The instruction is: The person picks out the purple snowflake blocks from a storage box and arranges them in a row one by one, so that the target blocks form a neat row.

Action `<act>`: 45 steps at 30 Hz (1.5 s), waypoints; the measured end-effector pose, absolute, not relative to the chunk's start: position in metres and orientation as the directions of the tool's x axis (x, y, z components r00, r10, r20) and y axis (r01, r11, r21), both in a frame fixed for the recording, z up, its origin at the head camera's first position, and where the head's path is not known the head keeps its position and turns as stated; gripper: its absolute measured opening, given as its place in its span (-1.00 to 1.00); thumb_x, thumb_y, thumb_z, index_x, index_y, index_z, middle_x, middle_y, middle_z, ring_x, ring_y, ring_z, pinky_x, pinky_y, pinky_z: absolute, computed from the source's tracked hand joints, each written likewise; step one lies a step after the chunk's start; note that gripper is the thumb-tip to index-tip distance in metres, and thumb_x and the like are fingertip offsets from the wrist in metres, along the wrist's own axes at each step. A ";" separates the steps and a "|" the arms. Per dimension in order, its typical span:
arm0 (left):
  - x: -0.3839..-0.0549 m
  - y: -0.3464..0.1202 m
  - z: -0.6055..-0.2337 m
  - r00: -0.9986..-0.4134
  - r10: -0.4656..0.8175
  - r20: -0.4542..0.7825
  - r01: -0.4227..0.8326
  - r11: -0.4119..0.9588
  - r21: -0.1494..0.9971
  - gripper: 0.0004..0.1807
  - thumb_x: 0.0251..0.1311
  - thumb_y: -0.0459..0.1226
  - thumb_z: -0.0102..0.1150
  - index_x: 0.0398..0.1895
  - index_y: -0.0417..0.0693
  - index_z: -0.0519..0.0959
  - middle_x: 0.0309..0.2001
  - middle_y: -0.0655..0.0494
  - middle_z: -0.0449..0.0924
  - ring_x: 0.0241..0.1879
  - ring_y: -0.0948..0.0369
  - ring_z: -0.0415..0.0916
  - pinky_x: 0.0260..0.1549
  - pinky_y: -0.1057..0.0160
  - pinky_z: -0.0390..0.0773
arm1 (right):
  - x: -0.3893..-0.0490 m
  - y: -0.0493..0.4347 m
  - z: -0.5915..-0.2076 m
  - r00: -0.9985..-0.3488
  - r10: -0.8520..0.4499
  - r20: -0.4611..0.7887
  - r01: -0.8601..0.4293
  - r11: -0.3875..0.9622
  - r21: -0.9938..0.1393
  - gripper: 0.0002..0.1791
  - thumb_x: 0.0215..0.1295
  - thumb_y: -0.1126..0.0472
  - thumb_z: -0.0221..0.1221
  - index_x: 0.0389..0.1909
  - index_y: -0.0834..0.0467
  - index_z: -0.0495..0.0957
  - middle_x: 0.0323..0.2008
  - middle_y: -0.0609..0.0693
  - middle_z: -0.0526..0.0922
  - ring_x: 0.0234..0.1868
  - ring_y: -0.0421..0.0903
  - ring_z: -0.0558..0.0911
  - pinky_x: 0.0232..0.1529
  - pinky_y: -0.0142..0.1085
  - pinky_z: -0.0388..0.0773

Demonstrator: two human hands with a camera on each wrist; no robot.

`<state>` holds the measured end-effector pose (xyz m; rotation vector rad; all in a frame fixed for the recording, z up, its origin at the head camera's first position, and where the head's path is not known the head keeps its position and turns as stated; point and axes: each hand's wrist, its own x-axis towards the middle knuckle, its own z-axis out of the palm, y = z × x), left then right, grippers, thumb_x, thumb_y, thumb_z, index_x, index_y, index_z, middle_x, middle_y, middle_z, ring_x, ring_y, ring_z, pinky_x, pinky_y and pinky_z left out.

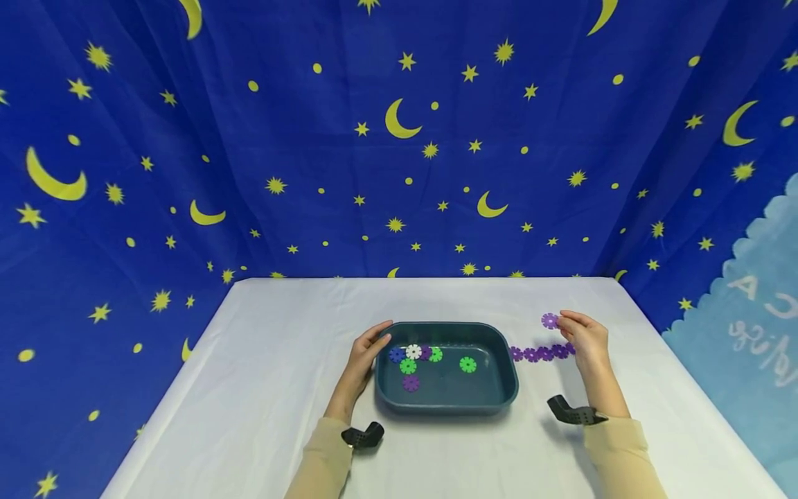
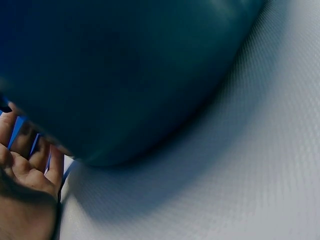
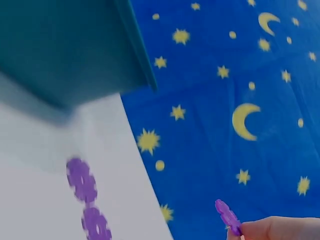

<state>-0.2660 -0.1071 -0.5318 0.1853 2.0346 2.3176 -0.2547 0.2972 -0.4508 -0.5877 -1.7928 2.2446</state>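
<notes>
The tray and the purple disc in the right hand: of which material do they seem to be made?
Tray: probably moulded plastic, smooth and slightly glossy; the rounded corners and, in the left-wrist view, a soft highlight suggest it.
Purple disc: likely plastic too, judging by its thin, evenly coloured body and regular notches; finish unclear.

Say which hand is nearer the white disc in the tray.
Left. The left hand holds the left end of the tray, left of the white disc. The right hand is farther off, beyond the tray's right side, pinching a purple disc.
</notes>
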 end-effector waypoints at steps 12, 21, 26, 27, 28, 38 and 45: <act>-0.267 -0.106 -0.536 -0.993 0.095 0.068 0.056 -0.120 0.991 -0.56 0.30 -0.28 0.11 0.22 -0.21 0.46 0.15 -0.06 0.52 -0.01 0.40 0.47 0.09 0.40 0.39 | -0.255 0.338 -0.473 -0.792 0.551 -0.263 0.145 -0.248 -0.958 -0.50 0.20 0.50 0.11 -0.77 -0.11 0.59 -0.70 -0.28 0.56 -0.61 -0.41 0.54 -0.49 -0.58 0.53; -0.265 -0.106 -0.534 -0.992 0.101 0.077 0.063 -0.130 0.989 -0.57 0.30 -0.29 0.11 0.22 -0.21 0.46 0.16 -0.08 0.51 -0.02 0.38 0.46 0.09 0.38 0.40 | -0.255 0.358 -0.494 -0.733 0.619 -0.284 0.189 -0.215 -0.958 -0.51 0.17 0.51 0.13 -0.78 -0.11 0.56 -0.73 -0.29 0.54 -0.66 -0.40 0.52 -0.56 -0.55 0.51; -0.265 -0.106 -0.533 -0.992 0.100 0.073 0.060 -0.127 0.990 -0.57 0.30 -0.28 0.11 0.22 -0.21 0.46 0.18 -0.13 0.49 0.00 0.37 0.46 0.10 0.38 0.39 | -0.254 0.364 -0.499 -0.713 0.629 -0.309 0.213 -0.226 -0.951 -0.50 0.09 0.57 0.16 -0.78 -0.10 0.56 -0.74 -0.30 0.50 -0.67 -0.41 0.52 -0.56 -0.55 0.51; -0.265 -0.106 -0.533 -0.992 0.101 0.075 0.062 -0.123 0.990 -0.56 0.30 -0.28 0.11 0.22 -0.21 0.46 0.19 -0.13 0.48 0.00 0.37 0.46 0.10 0.38 0.39 | -0.254 0.364 -0.500 -0.713 0.632 -0.303 0.215 -0.215 -0.953 -0.50 0.08 0.58 0.16 -0.79 -0.10 0.56 -0.74 -0.31 0.49 -0.67 -0.41 0.52 -0.56 -0.55 0.51; -0.265 -0.106 -0.534 -0.992 0.101 0.075 0.062 -0.126 0.990 -0.56 0.30 -0.28 0.11 0.22 -0.21 0.46 0.19 -0.13 0.48 0.00 0.37 0.46 0.10 0.38 0.39 | -0.254 0.365 -0.501 -0.713 0.636 -0.295 0.220 -0.197 -0.955 -0.49 0.07 0.58 0.17 -0.79 -0.11 0.55 -0.74 -0.32 0.47 -0.68 -0.42 0.52 -0.57 -0.55 0.51; -0.266 -0.106 -0.532 -0.993 0.094 0.075 0.062 -0.137 0.989 -0.57 0.30 -0.31 0.10 0.22 -0.22 0.46 0.17 -0.09 0.50 -0.01 0.35 0.46 0.05 0.44 0.41 | -0.251 0.360 -0.507 -0.675 0.728 -0.119 0.293 0.116 -0.949 -0.77 0.00 0.46 0.25 -0.63 0.04 0.61 -0.85 -0.48 0.32 -0.67 -0.56 0.37 -0.51 -0.66 0.38; -0.267 -0.109 -0.530 -0.991 0.122 0.053 0.036 -0.136 0.990 -0.57 0.30 -0.36 0.08 0.23 -0.26 0.44 0.07 0.14 0.56 -0.05 0.40 0.46 0.04 0.43 0.42 | -0.250 0.358 -0.505 -0.649 0.754 -0.098 0.371 0.202 -0.907 -0.91 -0.06 0.39 0.31 -0.56 0.14 0.63 -0.87 -0.50 0.21 -0.37 -0.29 0.35 0.16 -0.19 0.35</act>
